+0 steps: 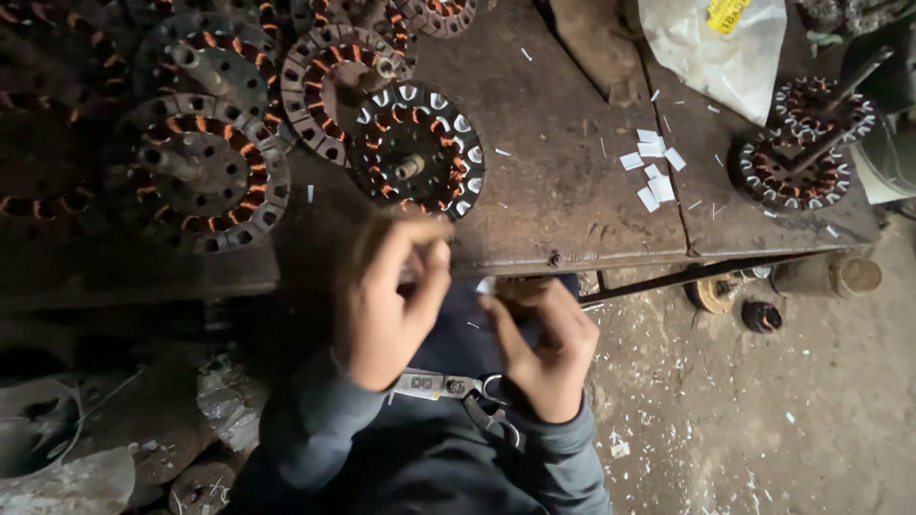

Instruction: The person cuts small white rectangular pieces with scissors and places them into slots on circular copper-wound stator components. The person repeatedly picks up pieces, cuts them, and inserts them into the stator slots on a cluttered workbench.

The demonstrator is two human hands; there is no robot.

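Scissors point(458, 389), steel with dark looped handles, are seen lying across the lap between both wrists. The left hand point(386, 300) is raised, its fingers pinched on something blurred; the right hand point(544, 348) is curled over the scissor handles, though its grip cannot be told. Beyond, a worn bench point(563, 181) carries paper slips point(654, 172) and a copper-wound motor core point(415, 153).

Copper-orange windings on dark stators point(417, 148), white paper slips point(654, 167) on the brown workbench point(553, 191), silver scissors point(448, 386).
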